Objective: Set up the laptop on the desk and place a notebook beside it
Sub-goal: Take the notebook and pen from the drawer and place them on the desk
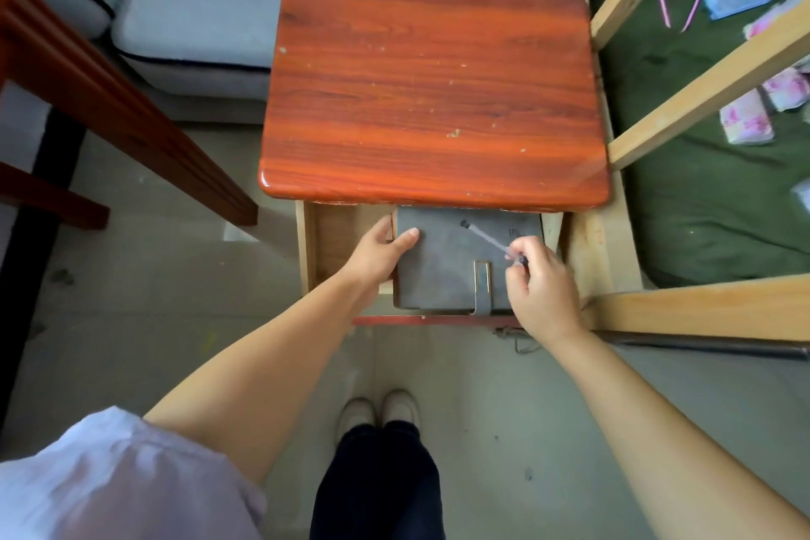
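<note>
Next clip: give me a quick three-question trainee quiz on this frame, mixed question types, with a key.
1. True or false: the grey notebook already lies on the desk top.
2. Which hand pinches the pen? A) left hand B) right hand C) neither
3. Fill in: the notebook sits in the open ____ under the desk top.

Key: 1 false, it is still in the drawer, with the left hand gripping its edge. 2 B. 3 drawer.

Desk top (431, 75) glossy red-brown wood; drawer (309, 250) pale raw wood; notebook (447, 267) matt grey cover.
</note>
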A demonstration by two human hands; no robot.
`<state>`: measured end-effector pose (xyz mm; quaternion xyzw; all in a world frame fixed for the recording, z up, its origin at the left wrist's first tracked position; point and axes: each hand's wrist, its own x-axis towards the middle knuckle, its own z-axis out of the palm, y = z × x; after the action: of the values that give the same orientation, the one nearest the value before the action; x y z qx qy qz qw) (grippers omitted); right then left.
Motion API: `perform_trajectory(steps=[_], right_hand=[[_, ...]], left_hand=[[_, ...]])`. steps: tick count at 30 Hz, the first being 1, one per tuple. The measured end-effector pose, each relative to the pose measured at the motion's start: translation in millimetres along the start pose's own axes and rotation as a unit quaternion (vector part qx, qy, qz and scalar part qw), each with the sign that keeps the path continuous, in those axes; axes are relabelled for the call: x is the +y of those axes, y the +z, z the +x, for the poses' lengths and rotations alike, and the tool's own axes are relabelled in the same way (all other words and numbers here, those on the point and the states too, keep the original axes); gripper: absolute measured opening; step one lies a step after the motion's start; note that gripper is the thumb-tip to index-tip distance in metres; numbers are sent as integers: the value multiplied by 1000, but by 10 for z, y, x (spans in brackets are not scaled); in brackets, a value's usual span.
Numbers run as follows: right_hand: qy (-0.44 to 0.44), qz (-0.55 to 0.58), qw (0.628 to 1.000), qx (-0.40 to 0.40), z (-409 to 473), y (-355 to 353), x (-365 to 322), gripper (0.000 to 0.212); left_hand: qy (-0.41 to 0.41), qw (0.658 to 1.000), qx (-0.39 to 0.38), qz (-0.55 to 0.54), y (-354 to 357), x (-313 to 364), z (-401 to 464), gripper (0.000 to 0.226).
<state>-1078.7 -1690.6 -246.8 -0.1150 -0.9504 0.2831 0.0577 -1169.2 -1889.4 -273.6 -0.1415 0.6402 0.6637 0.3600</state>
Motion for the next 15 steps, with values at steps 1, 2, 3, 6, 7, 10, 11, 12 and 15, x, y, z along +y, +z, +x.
perform_trajectory(steps=[1,2,3,6,7,10,11,12,15], right_hand=[[20,14,1000,16,-44,-58,-11,17],[33,28,999,32,-84,-119,-25,15],[46,39,997,48,-120,-179,-42,14],[115,75,986,93,-229,-324,-87,14],[150,89,979,102,-270,-346,-91,18],[247,107,962,49,-479,-274,-47,25],[277,120,953,13,-579,-208,-34,24],[307,148,940,-19,-687,-120,-27,24],[426,283,859,-23,-981,237,-55,34]], left_hand=[[-23,1000,-13,-13,-51,12,-80,17],[-49,998,-30,-26,-115,9,-168,16],[-73,995,-52,-44,-199,-7,-263,16],[-114,985,-124,-44,-517,-61,-591,32],[-122,981,-147,-22,-626,-72,-699,39],[-135,965,-220,51,-801,-110,-969,43],[-121,958,-242,98,-776,-133,-1037,37],[-92,944,-259,179,-718,-179,-1090,30],[18,847,-267,459,-421,-540,-1174,11]])
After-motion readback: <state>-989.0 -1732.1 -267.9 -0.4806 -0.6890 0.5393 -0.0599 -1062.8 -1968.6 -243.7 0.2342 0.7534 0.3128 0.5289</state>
